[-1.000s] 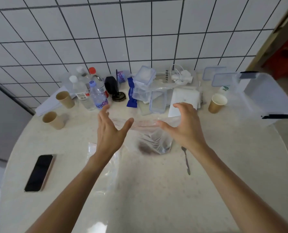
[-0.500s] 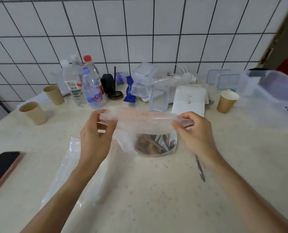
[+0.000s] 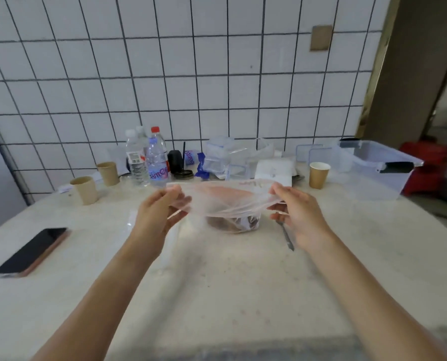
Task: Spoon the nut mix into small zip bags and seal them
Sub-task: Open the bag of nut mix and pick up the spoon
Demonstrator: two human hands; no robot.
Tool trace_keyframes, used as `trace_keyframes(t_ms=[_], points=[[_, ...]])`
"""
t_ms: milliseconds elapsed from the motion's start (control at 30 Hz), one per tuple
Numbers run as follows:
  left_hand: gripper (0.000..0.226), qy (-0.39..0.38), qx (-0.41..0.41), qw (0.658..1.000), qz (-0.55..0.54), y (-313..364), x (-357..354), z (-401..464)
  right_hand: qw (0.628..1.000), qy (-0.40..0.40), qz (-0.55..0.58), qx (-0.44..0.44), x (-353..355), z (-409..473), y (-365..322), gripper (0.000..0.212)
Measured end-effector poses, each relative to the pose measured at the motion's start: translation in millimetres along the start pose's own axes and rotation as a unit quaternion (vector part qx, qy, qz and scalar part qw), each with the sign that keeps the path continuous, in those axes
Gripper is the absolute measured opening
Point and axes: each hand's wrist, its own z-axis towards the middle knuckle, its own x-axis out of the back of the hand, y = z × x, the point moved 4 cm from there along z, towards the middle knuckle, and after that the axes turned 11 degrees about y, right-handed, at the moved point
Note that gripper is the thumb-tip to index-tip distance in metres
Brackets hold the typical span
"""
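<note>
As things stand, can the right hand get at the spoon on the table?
Probably yes, once it lets go. The right hand pinches the zip bag edge, and the spoon lies on the table just beneath it, bowl end hidden by the hand, handle clear.

Both bare forearms reached forward, roughly parallel. The left hand (image 3: 162, 213) and the right hand (image 3: 299, 213) were level with each other and well apart — each with fingers pinched shut on an opposite end of the zip bag (image 3: 225, 199) stretched between them.
</note>
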Motion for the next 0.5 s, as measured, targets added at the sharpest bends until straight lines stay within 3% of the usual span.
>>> trace_keyframes(t_ms=[200, 300, 400, 500], points=[[0.018, -0.036, 0.078, 0.992, -0.094, 7.4, -11.6, -17.2, 0.995, -0.018, 0.082, -0.054, 3.6, -17.6, -12.8, 0.018], [0.02, -0.04, 0.021, 0.999, 0.029, 7.3, -11.7, -23.0, 0.981, -0.03, 0.157, -0.107, 4.0, -19.7, -11.9, 0.018], [0.016, -0.04, -0.073, 0.981, 0.174, 12.0, -12.0, -26.4, 0.969, -0.052, 0.199, -0.136, 4.6, -17.9, -7.7, 0.023], [0.025, -0.012, -0.078, 0.981, 0.175, 11.3, -11.6, -17.4, 0.964, -0.055, 0.213, -0.15, 1.2, -11.8, -2.0, 0.022]])
